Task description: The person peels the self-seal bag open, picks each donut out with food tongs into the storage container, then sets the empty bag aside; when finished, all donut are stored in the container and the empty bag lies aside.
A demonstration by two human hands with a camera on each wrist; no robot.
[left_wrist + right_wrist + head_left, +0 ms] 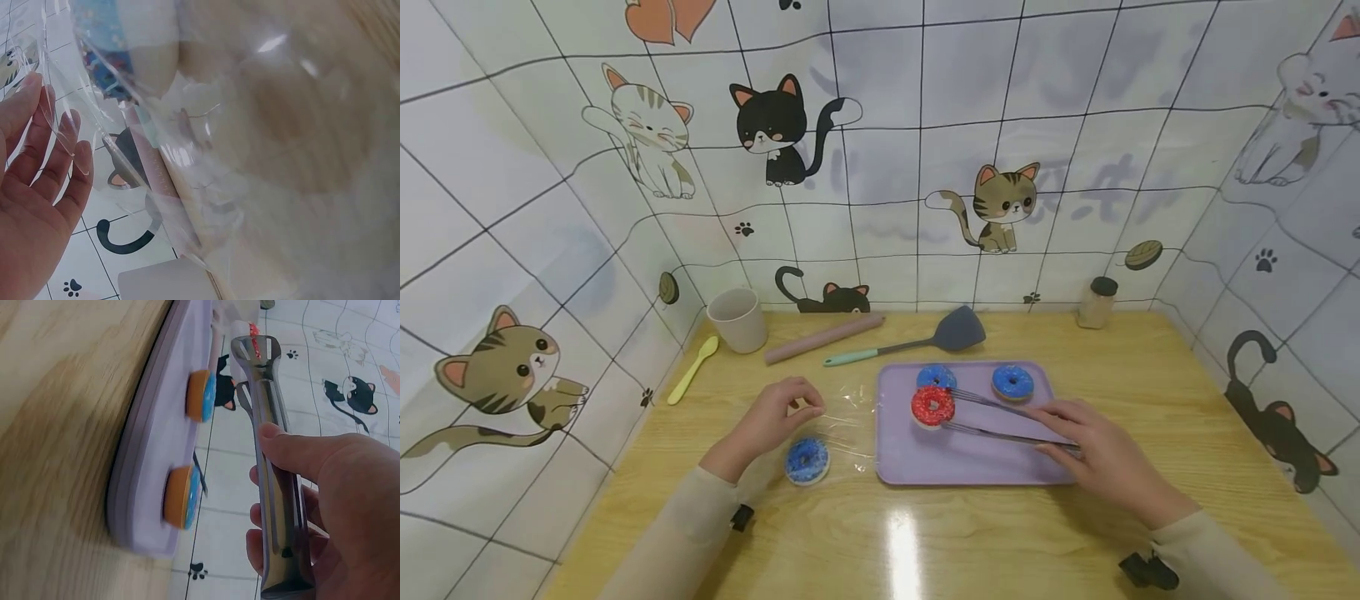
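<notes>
My right hand (1093,446) grips metal tongs (275,481), thumb along one arm and fingers curled behind. Between the tong tips a red-iced toy donut (932,407) with light sprinkles is held over the left part of the purple tray (977,462). Two blue-iced donuts lie on that tray: one donut (1012,382) at the back right, another donut (936,377) partly hidden behind the red one. My left hand (775,414) pinches the edge of a clear plastic bag (78,140) between thumb and fingers. A sprinkled blue donut (807,461) lies inside the bag.
Behind the tray lies a spatula (958,329) with a green handle, beside a brownish-pink rolling pin (823,337). A beige cup (737,321) and a yellow spoon (693,371) are at the back left. A black-lidded jar (1097,302) stands back right, near the cat-patterned wall.
</notes>
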